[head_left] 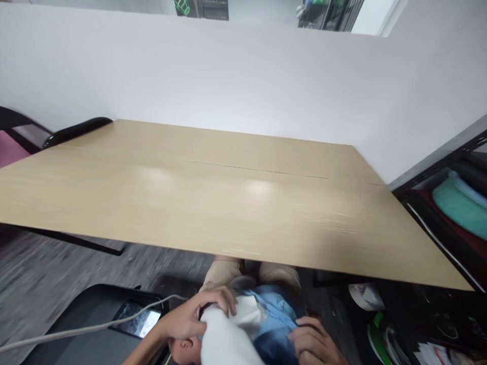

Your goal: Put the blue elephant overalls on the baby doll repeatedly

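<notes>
Low in the view, a doll lies across my lap, with its head [185, 349] and one ear showing by my left forearm. White cloth [224, 337] covers much of it. My left hand [215, 309] is closed on the white cloth, thumb and fingers either side of it. Beside the cloth is a blue denim garment [276, 322]; whether the doll wears it I cannot tell. At its right edge my right hand [312, 340] pinches the denim between bent fingers. The doll's lower parts are hidden or cut off by the frame.
A wooden table [228, 213] stands in front of my knees. To the left, a phone [137, 318] lies on a black chair seat [72, 324], and a pale cable [95, 327] crosses it. A rack at right holds a teal item [462, 203]. Behind stands a white wall [228, 76].
</notes>
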`<state>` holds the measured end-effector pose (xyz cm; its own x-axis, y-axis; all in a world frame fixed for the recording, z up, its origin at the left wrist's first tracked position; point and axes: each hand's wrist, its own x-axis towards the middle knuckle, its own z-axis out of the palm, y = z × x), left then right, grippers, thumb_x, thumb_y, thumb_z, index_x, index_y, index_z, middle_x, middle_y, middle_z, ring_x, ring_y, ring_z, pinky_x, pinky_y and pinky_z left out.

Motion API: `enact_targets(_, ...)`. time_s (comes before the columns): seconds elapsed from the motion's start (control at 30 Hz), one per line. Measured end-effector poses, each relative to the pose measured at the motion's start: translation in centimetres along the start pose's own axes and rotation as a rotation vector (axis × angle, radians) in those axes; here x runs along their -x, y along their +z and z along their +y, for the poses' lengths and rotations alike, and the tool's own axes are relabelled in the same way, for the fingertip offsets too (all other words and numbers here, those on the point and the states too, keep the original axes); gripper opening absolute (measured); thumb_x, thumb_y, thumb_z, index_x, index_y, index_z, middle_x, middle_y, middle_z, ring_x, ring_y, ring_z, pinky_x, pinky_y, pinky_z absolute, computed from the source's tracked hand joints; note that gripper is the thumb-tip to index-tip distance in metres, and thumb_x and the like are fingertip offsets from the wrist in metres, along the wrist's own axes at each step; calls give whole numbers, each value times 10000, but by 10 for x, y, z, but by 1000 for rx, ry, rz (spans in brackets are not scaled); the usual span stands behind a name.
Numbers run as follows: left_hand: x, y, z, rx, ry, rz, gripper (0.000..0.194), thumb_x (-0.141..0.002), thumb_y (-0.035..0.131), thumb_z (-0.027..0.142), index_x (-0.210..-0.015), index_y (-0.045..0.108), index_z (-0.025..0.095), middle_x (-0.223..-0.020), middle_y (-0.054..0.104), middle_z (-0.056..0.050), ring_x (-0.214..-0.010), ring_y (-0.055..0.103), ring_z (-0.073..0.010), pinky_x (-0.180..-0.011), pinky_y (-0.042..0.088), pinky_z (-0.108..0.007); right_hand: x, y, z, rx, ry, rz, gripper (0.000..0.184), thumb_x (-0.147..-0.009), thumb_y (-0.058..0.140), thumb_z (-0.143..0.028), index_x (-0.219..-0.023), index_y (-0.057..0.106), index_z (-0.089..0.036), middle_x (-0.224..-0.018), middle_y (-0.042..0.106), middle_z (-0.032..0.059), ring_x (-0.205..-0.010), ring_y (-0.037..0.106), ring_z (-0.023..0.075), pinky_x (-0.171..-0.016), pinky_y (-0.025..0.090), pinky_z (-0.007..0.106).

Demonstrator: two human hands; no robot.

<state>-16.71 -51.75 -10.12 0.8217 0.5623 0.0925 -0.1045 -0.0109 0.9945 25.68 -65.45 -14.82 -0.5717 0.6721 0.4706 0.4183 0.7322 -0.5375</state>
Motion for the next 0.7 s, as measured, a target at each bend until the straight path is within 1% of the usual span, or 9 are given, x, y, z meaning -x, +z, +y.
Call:
enact_targets(0.03,-2,-1,1,-8,8,-35,285,-987,909,441,-1160,804,240,-1268,831,-139,-1286,768,-357,-1145,603,-524,0,-2,2,-28,44,9,81,-1094,785,-390,-1166,765,-422,-1116,937,0,-1063,946,332,-1092,782,538)
enact_targets(0.13,-6,-4,10,-40,75,-123,474,-893,995,514,-1248,831,247,-1316,823,-131,-1283,772,-366,-1134,615,-520,-21,-11,-3,-123,271,33,579,-1022,869,-540,-1573,693,-525,-1679,783,99,-1540,780,459,-1211,710,650)
enact_targets(0.2,-10,-5,21,-44,34,-166,605,-945,928,657,-1392,831,261,-1456,790,-141,-1347,752,-384,-1211,587,-550,-53,-21,-8,-303,440,-107,737,-1114,736,-543,-1814,523,-459,-1857,620,139,-1697,651,419,-1344,610,632)
enact_targets(0.23,-13,-5,27,-53,-33,-178,640,-1014,834,735,-1453,822,270,-1530,763,-145,-1410,726,-396,-1273,551,-563,-72,-25,-9,-395,502,-178,637,-1186,618,-544,-1809,553,-429,-1867,608,129,-1725,623,375,-1399,554,607)
enact_targets(0.3,-19,-3,36,-139,-228,-131,659,-1153,582,808,-1460,813,273,-1569,746,-140,-1484,683,-385,-1354,486,-548,-113,-28,-4,-484,589,-278,556,-1262,450,-533,-1732,664,-327,-1775,690,145,-1684,652,314,-1443,494,553)
enact_targets(0.37,-26,1,38,-336,-397,42,646,-1190,483,797,-1320,797,246,-1430,790,-144,-1403,712,-365,-1304,511,-520,-151,-21,10,-496,619,-352,574,-1286,373,-545,-1586,776,-267,-1615,794,140,-1570,725,283,-1413,512,510)
enact_targets(0.47,-33,7,29,-610,-633,245,606,-1148,530,776,-1172,753,213,-1258,838,-182,-1212,779,-392,-1108,564,-522,-196,7,41,-440,685,-525,370,-1196,658,-498,-1348,865,-232,-1411,873,104,-1341,807,265,-1238,602,407)
enact_targets(0.57,-34,8,21,-711,-808,237,718,-1099,539,824,-1245,803,172,-1257,872,-231,-1181,824,-478,-990,558,-536,-225,42,64,-407,736,-705,163,-976,904,-286,-1094,860,-183,-945,817,-25,-911,750,171,-861,574,258)
enact_targets(0.7,-31,9,21,-690,-814,187,752,-1077,546,821,-1316,859,181,-1259,889,-201,-1183,831,-494,-982,543,-526,-240,73,75,-472,767,-723,172,-885,928,-204,-883,758,-177,-740,662,-97,-735,608,105,-708,446,211)
